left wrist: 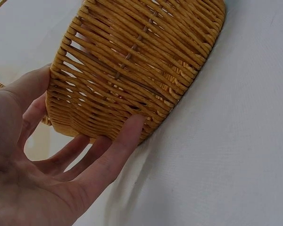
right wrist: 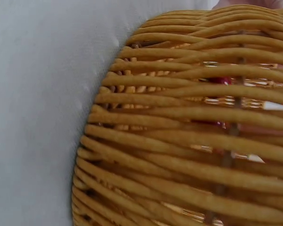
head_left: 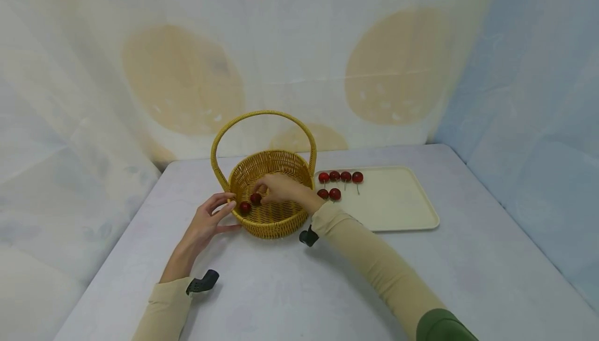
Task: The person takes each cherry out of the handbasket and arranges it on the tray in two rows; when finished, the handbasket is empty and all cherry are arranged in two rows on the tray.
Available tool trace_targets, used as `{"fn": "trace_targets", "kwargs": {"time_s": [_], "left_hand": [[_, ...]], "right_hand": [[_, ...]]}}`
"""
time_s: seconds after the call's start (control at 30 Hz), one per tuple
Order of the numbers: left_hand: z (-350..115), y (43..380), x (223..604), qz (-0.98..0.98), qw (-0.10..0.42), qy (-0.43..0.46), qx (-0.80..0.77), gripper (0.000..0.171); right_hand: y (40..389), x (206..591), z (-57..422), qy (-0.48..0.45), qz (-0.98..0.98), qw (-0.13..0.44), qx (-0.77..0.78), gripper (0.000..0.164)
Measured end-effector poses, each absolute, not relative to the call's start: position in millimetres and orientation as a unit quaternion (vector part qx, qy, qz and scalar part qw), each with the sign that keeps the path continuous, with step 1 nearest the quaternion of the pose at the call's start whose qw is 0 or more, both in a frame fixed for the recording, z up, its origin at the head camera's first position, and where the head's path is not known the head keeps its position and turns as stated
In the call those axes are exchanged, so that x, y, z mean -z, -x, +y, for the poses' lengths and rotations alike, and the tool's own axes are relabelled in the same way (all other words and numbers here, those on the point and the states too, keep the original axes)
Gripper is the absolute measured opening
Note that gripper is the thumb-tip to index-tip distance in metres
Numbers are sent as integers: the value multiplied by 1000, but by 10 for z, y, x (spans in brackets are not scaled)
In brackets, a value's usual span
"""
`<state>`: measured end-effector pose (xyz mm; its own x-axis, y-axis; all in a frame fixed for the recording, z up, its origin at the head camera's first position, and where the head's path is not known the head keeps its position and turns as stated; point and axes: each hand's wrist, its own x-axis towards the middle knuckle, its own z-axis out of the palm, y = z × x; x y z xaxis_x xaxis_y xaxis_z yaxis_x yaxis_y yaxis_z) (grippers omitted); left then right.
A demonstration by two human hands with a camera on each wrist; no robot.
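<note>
A yellow woven basket (head_left: 276, 229) with a tall arched handle stands on the table. My left hand (head_left: 206, 221) holds its left side, thumb and index finger at the rim, other fingers along the outer wall; the left wrist view shows the fingers (left wrist: 115, 160) against the weave. Inside the basket, my right hand (head_left: 283, 187) reaches down and pinches a dark red cherry (head_left: 255, 199) in its fingertips. Another cherry (head_left: 245, 207) lies close beside it, near the left wall. Through the weave, the right wrist view gives only glimpses of red cherry (right wrist: 220, 80).
To the basket's right lies a cream tray (head_left: 388, 206). Several stemmed cherries (head_left: 346, 176) sit in two rows at its left end, partly behind the basket and my right forearm. A patterned curtain (head_left: 290, 60) hangs behind the pale tabletop (head_left: 281, 289).
</note>
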<state>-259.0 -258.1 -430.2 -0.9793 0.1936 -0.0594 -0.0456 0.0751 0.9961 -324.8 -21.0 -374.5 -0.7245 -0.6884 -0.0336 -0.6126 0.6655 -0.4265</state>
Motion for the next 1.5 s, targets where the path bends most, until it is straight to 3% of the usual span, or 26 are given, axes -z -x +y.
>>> {"fn": "trace_targets", "kwargs": {"time_s": [0.57,1.03,1.5], "left_hand": [[-2592,2576,4294,731,87,-55,-674,59],[-2592,2586,4314,730,85,-56,-676,58],[-2574,2591,4323,732,82,-54,-674,58]], "right_hand": [[3347,3889,-340,387,896,120,181,43],[3310,3883,-340,347,908,124,199,33],[3352,3875,-277,323,926,69,184,27]]}}
